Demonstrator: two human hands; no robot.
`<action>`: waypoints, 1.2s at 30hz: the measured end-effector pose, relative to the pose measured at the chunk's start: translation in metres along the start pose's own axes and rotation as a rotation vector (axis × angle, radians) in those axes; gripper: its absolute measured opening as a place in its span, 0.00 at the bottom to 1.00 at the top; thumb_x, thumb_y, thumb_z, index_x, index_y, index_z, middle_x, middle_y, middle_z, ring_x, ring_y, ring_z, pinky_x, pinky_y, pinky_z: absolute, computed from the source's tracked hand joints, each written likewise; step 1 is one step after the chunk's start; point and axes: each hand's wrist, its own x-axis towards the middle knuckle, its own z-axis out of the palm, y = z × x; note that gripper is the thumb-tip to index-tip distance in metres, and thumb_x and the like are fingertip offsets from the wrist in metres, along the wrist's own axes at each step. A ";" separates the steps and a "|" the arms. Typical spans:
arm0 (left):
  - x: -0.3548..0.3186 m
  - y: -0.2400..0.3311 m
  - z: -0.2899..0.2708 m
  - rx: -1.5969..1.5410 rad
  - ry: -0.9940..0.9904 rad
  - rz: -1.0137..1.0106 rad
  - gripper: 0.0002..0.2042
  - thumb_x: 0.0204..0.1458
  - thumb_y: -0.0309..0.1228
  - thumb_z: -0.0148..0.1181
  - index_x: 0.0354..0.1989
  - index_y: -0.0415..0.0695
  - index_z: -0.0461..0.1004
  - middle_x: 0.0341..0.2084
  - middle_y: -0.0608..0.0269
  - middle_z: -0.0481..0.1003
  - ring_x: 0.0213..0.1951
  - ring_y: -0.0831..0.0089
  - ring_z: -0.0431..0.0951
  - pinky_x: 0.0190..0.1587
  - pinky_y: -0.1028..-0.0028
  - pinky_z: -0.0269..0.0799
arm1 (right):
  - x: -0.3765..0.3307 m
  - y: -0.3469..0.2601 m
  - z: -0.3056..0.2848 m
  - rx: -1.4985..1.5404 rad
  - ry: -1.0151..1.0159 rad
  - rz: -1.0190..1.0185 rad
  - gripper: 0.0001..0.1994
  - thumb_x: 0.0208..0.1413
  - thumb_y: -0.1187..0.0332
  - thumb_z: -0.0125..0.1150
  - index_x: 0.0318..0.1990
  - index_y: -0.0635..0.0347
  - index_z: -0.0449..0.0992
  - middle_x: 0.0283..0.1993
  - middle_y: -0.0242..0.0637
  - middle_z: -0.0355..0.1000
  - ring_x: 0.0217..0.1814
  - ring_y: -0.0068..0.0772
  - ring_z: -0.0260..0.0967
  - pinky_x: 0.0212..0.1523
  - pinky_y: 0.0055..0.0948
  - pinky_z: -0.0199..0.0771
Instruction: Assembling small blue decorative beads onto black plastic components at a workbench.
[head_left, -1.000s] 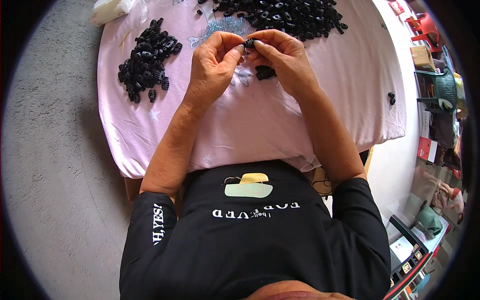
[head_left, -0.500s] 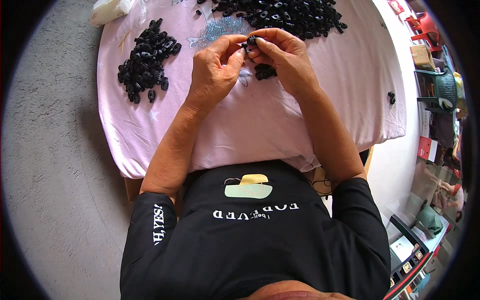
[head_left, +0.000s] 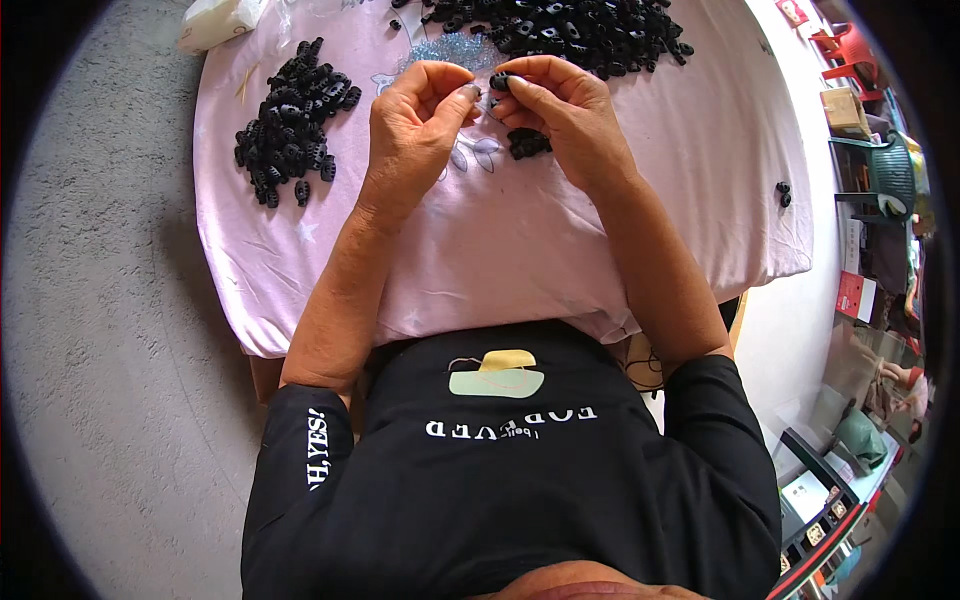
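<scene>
Both hands are raised just above the counter [head_left: 700,200] at the upper middle of the frame, thumbs and fingertips meeting so that a small black plastic piece [head_left: 498,81] is pinched between them: the left hand [head_left: 415,125] presses in from one side with its fingers curled, the right hand [head_left: 565,115] clamps the piece from the other, held up close where the person can see the join. The piece looks hard, glossy and rounded (its finer shape is too small to tell). Directly under the right hand lies a small cluster of the same black parts [head_left: 527,143], near enough to pick from without reaching. A larger heap of black parts [head_left: 570,30] sprawls along the top edge of the frame, and a separate pile [head_left: 290,115] sits at the upper left, well apart, as though sorted away. Two stray black bits [head_left: 783,192] rest near the right edge. The counter is draped in a soft, creased pink cloth [head_left: 480,260] with faint star prints, which keeps the little parts from rolling. A pale crumpled bag [head_left: 215,18] lies at the top left corner.
</scene>
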 end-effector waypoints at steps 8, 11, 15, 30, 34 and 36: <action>-0.002 0.002 0.000 -0.025 -0.052 -0.015 0.06 0.59 0.23 0.56 0.43 0.37 0.75 0.33 0.63 0.78 0.34 0.79 0.79 0.41 0.79 0.77 | -0.001 0.000 0.001 0.018 -0.033 0.016 0.08 0.61 0.75 0.55 0.46 0.67 0.75 0.37 0.40 0.77 0.35 0.25 0.78 0.37 0.21 0.82; -0.002 -0.001 0.000 -0.035 -0.052 -0.020 0.07 0.59 0.23 0.56 0.44 0.37 0.75 0.34 0.63 0.78 0.36 0.78 0.79 0.43 0.78 0.76 | -0.001 0.000 0.001 0.021 -0.050 0.015 0.08 0.62 0.75 0.55 0.46 0.67 0.75 0.38 0.40 0.77 0.36 0.25 0.78 0.37 0.21 0.82; -0.001 0.000 0.000 -0.085 -0.032 -0.029 0.05 0.58 0.23 0.57 0.42 0.37 0.75 0.33 0.63 0.78 0.34 0.79 0.79 0.41 0.79 0.77 | -0.001 0.000 0.002 -0.015 -0.044 0.010 0.08 0.62 0.75 0.55 0.46 0.68 0.75 0.38 0.40 0.77 0.35 0.26 0.78 0.37 0.21 0.82; -0.002 0.001 -0.001 -0.076 -0.106 -0.085 0.06 0.59 0.23 0.57 0.43 0.37 0.74 0.34 0.62 0.78 0.35 0.78 0.79 0.42 0.78 0.77 | 0.000 0.000 0.001 -0.026 -0.057 -0.014 0.07 0.62 0.76 0.54 0.45 0.69 0.74 0.35 0.42 0.77 0.33 0.26 0.78 0.34 0.20 0.81; -0.002 0.001 -0.001 -0.072 -0.112 -0.078 0.06 0.59 0.23 0.57 0.43 0.37 0.74 0.34 0.61 0.78 0.35 0.77 0.79 0.42 0.78 0.77 | 0.001 0.000 0.000 -0.015 -0.059 -0.022 0.07 0.62 0.76 0.54 0.45 0.69 0.74 0.35 0.42 0.77 0.33 0.26 0.78 0.34 0.20 0.81; -0.002 0.001 -0.001 -0.074 -0.109 -0.084 0.06 0.59 0.23 0.56 0.43 0.37 0.74 0.34 0.62 0.78 0.36 0.78 0.79 0.43 0.78 0.77 | 0.001 0.001 0.000 -0.022 -0.055 -0.027 0.07 0.62 0.76 0.54 0.45 0.69 0.74 0.35 0.42 0.77 0.33 0.27 0.78 0.34 0.20 0.81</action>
